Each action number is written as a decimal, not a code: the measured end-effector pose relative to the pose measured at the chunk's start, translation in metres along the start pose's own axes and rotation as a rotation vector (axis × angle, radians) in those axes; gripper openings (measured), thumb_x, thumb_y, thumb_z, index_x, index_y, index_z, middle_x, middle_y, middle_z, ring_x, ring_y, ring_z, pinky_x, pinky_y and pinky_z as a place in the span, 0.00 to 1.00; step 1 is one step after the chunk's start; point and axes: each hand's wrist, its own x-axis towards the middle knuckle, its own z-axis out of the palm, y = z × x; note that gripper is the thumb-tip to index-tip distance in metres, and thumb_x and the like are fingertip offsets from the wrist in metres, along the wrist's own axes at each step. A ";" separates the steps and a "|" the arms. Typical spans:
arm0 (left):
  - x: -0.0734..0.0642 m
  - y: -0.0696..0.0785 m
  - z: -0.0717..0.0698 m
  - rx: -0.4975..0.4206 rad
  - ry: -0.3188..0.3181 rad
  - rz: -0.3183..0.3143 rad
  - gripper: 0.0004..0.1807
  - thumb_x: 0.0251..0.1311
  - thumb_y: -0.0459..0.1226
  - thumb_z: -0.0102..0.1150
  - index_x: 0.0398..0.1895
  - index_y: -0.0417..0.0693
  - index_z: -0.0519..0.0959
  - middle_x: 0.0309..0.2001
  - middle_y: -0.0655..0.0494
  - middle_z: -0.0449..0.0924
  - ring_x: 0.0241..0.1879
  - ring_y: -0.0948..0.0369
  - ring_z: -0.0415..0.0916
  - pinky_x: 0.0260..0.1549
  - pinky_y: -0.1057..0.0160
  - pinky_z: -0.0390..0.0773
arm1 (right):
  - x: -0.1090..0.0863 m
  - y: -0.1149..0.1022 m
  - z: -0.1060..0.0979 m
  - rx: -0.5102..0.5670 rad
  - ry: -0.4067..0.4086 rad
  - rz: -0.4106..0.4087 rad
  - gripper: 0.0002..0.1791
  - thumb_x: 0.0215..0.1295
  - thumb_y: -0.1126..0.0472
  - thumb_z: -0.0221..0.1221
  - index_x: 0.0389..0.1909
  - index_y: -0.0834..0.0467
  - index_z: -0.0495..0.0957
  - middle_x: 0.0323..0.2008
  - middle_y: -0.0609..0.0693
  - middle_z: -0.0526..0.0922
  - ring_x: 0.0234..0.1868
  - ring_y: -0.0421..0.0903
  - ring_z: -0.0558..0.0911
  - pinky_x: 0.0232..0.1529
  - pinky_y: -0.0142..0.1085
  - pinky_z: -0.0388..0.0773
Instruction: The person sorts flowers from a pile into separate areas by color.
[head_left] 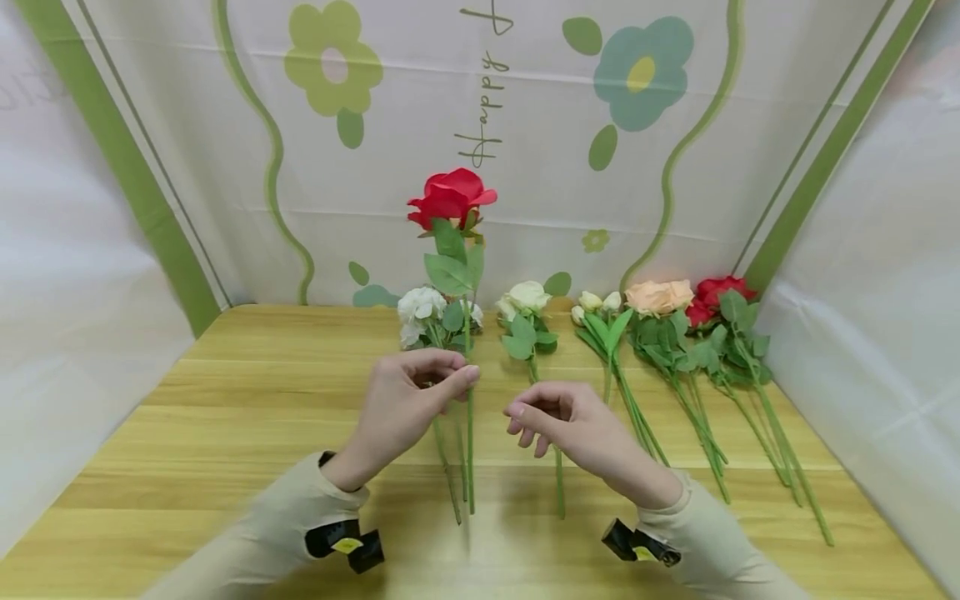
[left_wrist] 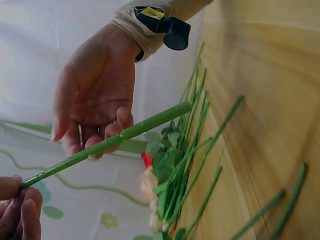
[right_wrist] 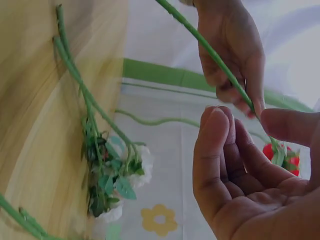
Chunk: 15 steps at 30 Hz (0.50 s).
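My left hand (head_left: 401,404) pinches the long green stem of a red rose (head_left: 450,198) between thumb and fingertips. The rose stands upright, its bloom high above the table and in front of the printed cloth. In the left wrist view the lower stem (left_wrist: 120,137) runs from the pinching fingers across my right hand (left_wrist: 102,90). To the right of the stem, the right hand (head_left: 577,429) hovers over the table with loosely bent fingers and nothing in them. Behind the left hand lie white flowers (head_left: 422,308); a cream rose (head_left: 527,298) lies beyond the right hand.
Along the table's back right lie white tulips (head_left: 613,327), a peach rose (head_left: 660,296) and more red roses (head_left: 723,296), their stems pointing toward me. A printed cloth (head_left: 540,192) hangs behind the wooden table (head_left: 247,400), with pale cloth walls on both sides.
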 end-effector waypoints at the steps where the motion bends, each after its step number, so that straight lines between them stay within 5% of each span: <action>1: 0.000 0.002 0.004 -0.013 0.007 -0.003 0.02 0.60 0.28 0.66 0.32 0.36 0.85 0.26 0.48 0.84 0.22 0.60 0.79 0.20 0.58 0.80 | 0.001 -0.001 0.002 0.004 -0.016 -0.009 0.15 0.72 0.52 0.58 0.46 0.60 0.82 0.39 0.59 0.83 0.37 0.59 0.81 0.36 0.48 0.81; 5: 0.000 0.004 0.017 -0.070 0.040 -0.020 0.02 0.60 0.28 0.66 0.32 0.36 0.84 0.27 0.50 0.84 0.23 0.59 0.79 0.23 0.58 0.81 | 0.002 -0.001 0.010 0.035 -0.054 -0.054 0.13 0.72 0.55 0.58 0.47 0.60 0.81 0.40 0.59 0.83 0.37 0.59 0.80 0.35 0.46 0.81; 15: -0.002 -0.002 0.031 -0.104 0.059 -0.020 0.03 0.60 0.29 0.67 0.32 0.35 0.84 0.28 0.50 0.83 0.25 0.55 0.78 0.23 0.60 0.80 | 0.004 0.006 0.017 0.041 0.033 -0.145 0.09 0.72 0.59 0.59 0.41 0.61 0.82 0.31 0.58 0.81 0.30 0.52 0.80 0.31 0.43 0.80</action>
